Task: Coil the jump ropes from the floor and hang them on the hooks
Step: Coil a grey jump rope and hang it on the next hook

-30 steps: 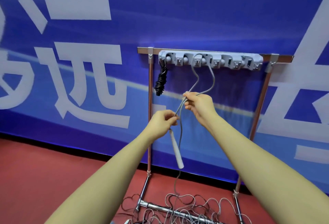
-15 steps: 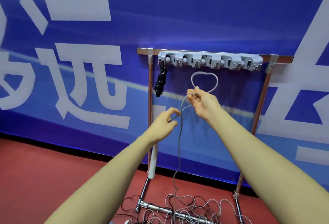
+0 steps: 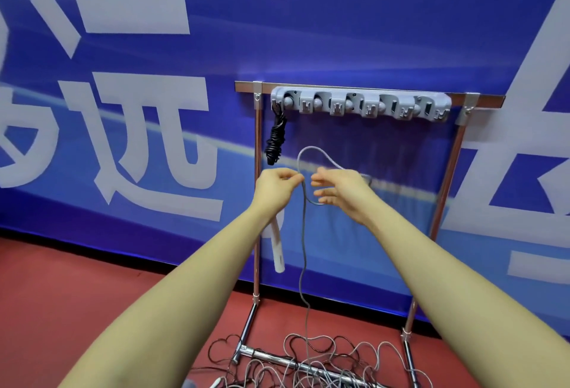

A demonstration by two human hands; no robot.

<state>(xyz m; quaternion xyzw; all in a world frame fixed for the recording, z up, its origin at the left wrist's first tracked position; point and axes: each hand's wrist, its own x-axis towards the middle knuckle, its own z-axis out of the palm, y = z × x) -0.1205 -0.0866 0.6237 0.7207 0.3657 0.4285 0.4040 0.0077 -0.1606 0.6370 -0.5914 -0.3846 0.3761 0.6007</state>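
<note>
A grey jump rope (image 3: 303, 249) rises from the floor to my hands in front of the rack. My left hand (image 3: 274, 185) pinches it between thumb and fingers where the strand crosses itself. Above that a loop (image 3: 311, 149) arcs over to my right hand (image 3: 342, 190), whose fingers are spread and fairly straight; a smaller bend of rope lies at its fingertips. The rope's white handle (image 3: 277, 253) dangles below my left wrist. The grey hook rail (image 3: 361, 104) tops the rack, and a coiled black rope (image 3: 275, 141) hangs from its leftmost hook.
The metal rack frame (image 3: 256, 233) stands against a blue banner wall. Several tangled grey and black ropes (image 3: 308, 363) lie on the red floor over the rack's base bar (image 3: 277, 358). The other hooks on the rail carry nothing.
The rope loop came off the rail's hook and dropped to hand height. My left hand rose to meet the right, and the white handle swung left under my left arm.
</note>
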